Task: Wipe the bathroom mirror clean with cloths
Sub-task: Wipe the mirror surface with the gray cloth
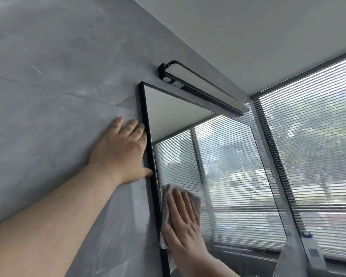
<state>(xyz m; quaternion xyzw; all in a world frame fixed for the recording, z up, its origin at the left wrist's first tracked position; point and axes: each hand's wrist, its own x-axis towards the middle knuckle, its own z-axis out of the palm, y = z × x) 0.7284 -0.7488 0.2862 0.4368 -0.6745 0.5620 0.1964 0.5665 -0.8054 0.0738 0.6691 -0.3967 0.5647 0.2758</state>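
Note:
A black-framed mirror (224, 156) hangs on the grey tiled wall and reflects window blinds. My left hand (121, 150) lies flat on the wall, its fingers straight and its thumb touching the mirror's left frame edge. My right hand (183, 218) presses a pale grey cloth (165, 212) flat against the glass near the mirror's lower left side, fingers straight and spread. A damp smear shows on the glass just right of the cloth.
A black bar lamp (204, 86) is mounted just above the mirror. A window with horizontal blinds (312, 152) fills the right side. A white spray bottle (313, 250) stands at the lower right by the window sill.

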